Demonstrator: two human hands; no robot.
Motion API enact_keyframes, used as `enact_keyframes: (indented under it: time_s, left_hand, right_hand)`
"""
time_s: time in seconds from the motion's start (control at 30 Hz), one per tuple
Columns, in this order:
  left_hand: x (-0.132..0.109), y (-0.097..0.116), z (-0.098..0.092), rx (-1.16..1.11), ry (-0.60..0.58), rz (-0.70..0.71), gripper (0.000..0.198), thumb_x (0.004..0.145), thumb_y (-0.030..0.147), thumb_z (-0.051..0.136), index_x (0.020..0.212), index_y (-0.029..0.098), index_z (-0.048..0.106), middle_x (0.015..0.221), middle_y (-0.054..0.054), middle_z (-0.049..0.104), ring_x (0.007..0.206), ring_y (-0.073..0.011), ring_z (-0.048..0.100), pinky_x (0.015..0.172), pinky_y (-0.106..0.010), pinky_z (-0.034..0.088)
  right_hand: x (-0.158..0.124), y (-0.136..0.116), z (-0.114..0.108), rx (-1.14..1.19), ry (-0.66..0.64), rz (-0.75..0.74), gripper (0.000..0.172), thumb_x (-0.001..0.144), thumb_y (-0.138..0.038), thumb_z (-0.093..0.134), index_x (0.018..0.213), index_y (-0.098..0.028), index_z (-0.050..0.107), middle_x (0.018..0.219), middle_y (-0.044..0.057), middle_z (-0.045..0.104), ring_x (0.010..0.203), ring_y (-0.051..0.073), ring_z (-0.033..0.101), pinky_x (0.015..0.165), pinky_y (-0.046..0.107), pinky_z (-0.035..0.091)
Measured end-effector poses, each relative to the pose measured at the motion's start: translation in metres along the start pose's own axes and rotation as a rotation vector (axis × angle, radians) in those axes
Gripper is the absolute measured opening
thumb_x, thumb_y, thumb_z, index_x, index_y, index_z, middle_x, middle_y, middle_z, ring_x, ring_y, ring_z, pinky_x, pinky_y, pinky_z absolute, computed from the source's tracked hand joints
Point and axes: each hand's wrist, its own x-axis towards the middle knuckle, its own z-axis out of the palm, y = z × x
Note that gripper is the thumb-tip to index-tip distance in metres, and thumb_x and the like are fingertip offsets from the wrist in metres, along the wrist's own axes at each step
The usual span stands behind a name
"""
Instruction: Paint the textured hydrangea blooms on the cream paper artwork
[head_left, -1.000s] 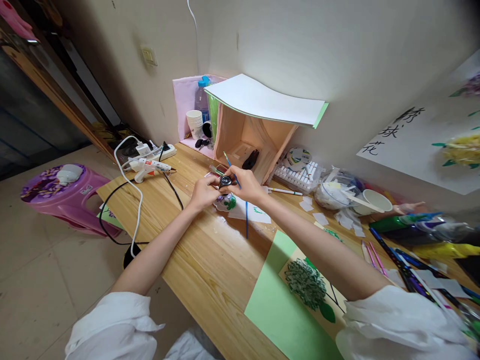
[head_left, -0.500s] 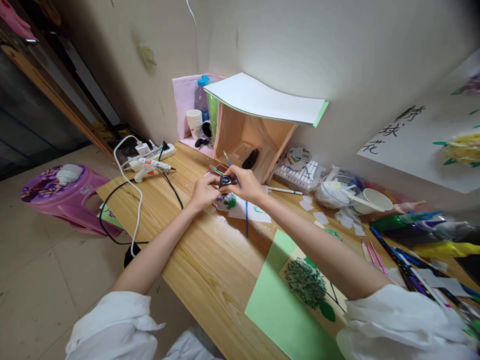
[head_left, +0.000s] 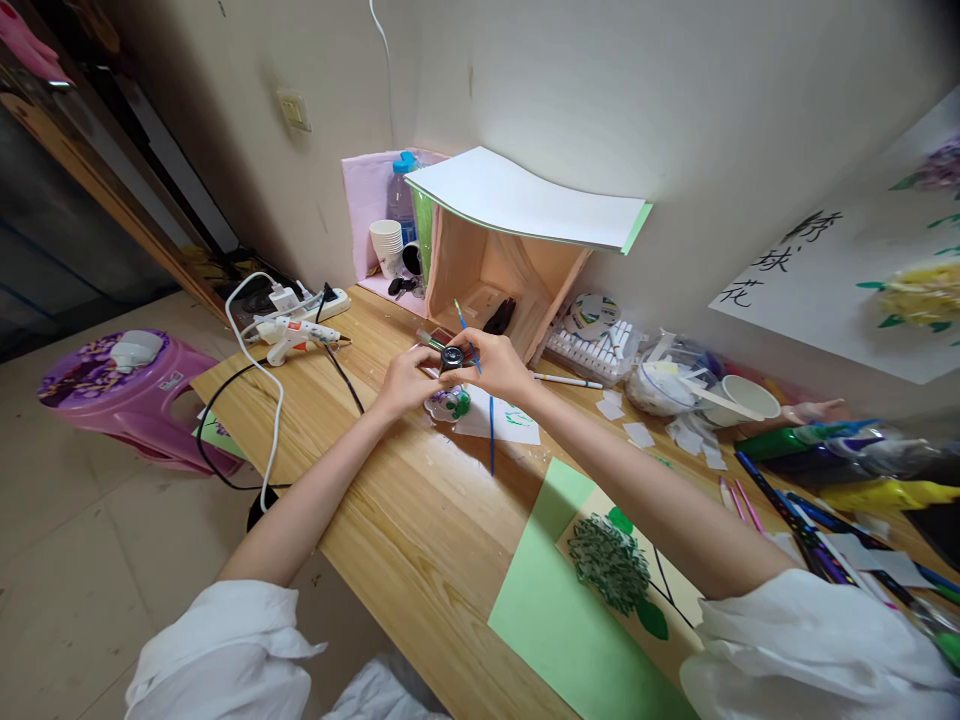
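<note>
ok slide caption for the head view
Left hand and right hand hold a black jar above a palette on a desk; the right also grips a blue brush.

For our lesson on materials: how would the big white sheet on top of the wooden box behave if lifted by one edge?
The white sheet would probably flop, since it already bows where it overhangs the wooden box. It looks thin, so likely light and easily pushed off.
</note>
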Motion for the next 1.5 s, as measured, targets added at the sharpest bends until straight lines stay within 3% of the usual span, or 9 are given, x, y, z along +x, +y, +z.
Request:
enact_keyframes:
  time_s: [0.33, 0.77, 1.23, 1.5]
  left_hand:
    - [0.000, -0.002, 0.006, -0.001, 0.017, 0.016, 0.012, 0.062, 0.025, 0.064, 0.063, 0.017, 0.055, 0.069, 0.001, 0.059, 0.072, -0.0152, 0.054, 0.070, -0.026, 0.044]
    - [0.001, 0.001, 0.007, -0.045, 0.025, 0.014, 0.013, 0.060, 0.024, 0.064, 0.059, 0.017, 0.053, 0.065, 0.001, 0.056, 0.068, -0.0140, 0.051, 0.065, -0.026, 0.041]
    - [0.000, -0.003, 0.006, -0.077, 0.019, 0.009, 0.011, 0.061, 0.024, 0.065, 0.062, 0.016, 0.056, 0.067, 0.001, 0.059, 0.069, -0.0145, 0.055, 0.068, -0.027, 0.045]
    - [0.000, 0.005, 0.003, -0.059, -0.026, 0.007, 0.020, 0.062, 0.026, 0.069, 0.077, 0.015, 0.063, 0.078, -0.001, 0.064, 0.075, -0.0158, 0.059, 0.074, -0.028, 0.048]
  right_hand:
    - [-0.003, 0.002, 0.006, -0.053, -0.019, -0.009, 0.022, 0.067, -0.024, 0.070, 0.085, -0.017, 0.058, 0.075, 0.000, 0.066, 0.067, 0.014, 0.058, 0.063, 0.025, 0.041]
    - [-0.002, 0.005, 0.008, -0.092, -0.015, -0.043, 0.021, 0.067, -0.023, 0.068, 0.084, -0.018, 0.057, 0.075, 0.000, 0.064, 0.067, 0.015, 0.057, 0.063, 0.025, 0.039]
    - [-0.002, 0.003, 0.008, -0.069, -0.018, -0.050, 0.020, 0.067, -0.021, 0.067, 0.084, -0.017, 0.058, 0.073, -0.001, 0.064, 0.066, 0.014, 0.057, 0.063, 0.024, 0.040]
    - [-0.007, -0.005, 0.000, -0.045, 0.012, -0.022, 0.028, 0.064, -0.027, 0.074, 0.087, -0.017, 0.062, 0.078, 0.000, 0.066, 0.070, 0.014, 0.058, 0.066, 0.025, 0.043]
